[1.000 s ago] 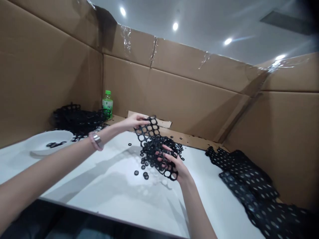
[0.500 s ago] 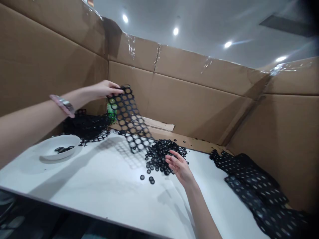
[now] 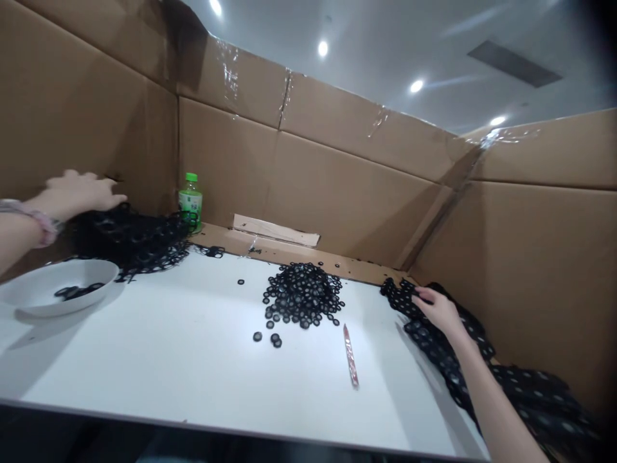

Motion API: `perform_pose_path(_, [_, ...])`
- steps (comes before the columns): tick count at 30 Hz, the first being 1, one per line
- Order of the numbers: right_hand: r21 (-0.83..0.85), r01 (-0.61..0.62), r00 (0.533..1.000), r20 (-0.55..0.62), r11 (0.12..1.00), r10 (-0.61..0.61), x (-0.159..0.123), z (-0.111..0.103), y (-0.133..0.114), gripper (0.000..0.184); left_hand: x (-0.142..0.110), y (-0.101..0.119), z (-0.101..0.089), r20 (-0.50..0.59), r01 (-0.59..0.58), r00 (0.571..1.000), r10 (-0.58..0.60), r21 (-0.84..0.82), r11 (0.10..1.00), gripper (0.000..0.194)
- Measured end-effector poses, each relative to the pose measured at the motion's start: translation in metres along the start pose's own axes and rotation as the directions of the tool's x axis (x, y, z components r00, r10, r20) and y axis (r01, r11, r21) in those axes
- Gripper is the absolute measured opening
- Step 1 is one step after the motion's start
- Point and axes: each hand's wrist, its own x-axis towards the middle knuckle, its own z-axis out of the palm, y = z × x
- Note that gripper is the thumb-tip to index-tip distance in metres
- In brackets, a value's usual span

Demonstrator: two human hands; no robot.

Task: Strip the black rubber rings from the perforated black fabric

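At the far left my left hand [image 3: 84, 191] is open, its fingers spread above a heap of black mesh sheets [image 3: 135, 238] full of round holes. Nothing shows in its grasp. On the right my right hand [image 3: 439, 312] pinches the upper edge of a black sheet dotted with round spots [image 3: 405, 299]; the fingertips partly hide the contact. More of these dotted sheets [image 3: 535, 392] lie beneath and beyond the forearm. Between the hands, a pile of small black rings [image 3: 304, 292] sits on the white table [image 3: 193, 360], a few rings loose around it.
A white bowl [image 3: 103, 273] with a few black pieces stands at the left. Behind it is a green-capped bottle [image 3: 191, 202]. A red, pointed, pen-like stick [image 3: 351, 357] lies right of the pile. Cardboard walls [image 3: 313, 180] enclose the table's back and sides.
My left hand has moved left and let go of the mesh sheet it held up. My right hand has gone from the ring pile to the dotted sheets. The view has shifted right.
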Motion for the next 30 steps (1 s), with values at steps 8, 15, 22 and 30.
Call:
perform_pose_path(8, [-0.583, 0.282, 0.958, 0.22, 0.762, -0.186, -0.038, 0.018, 0.066, 0.022, -0.041, 0.094, -0.021, -0.212, -0.317, 0.928, 0.306, -0.019, 0.948, 0.082])
perform_pose_path(15, [-0.586, 0.155, 0.987, 0.121, 0.795, -0.103, -0.026, -0.006, 0.052, 0.028, -0.128, 0.177, -0.021, -0.001, -0.741, 0.605, 0.796, -0.366, 0.562, 0.045])
perform_pose_path(22, [-0.151, -0.111, 0.916, -0.399, 0.982, 0.042, 0.006, -0.056, 0.06, 0.02, -0.237, 0.226, 0.019, -0.009, -0.668, 0.047, 0.999, -0.744, 0.025, 0.052])
perform_pose_path(30, [-0.011, -0.01, 0.657, -0.754, 1.0, -0.002, 0.066, -0.122, 0.027, 0.031, -0.209, 0.294, 0.068, -0.108, -0.77, 0.402, 0.909, -0.577, 0.272, 0.059])
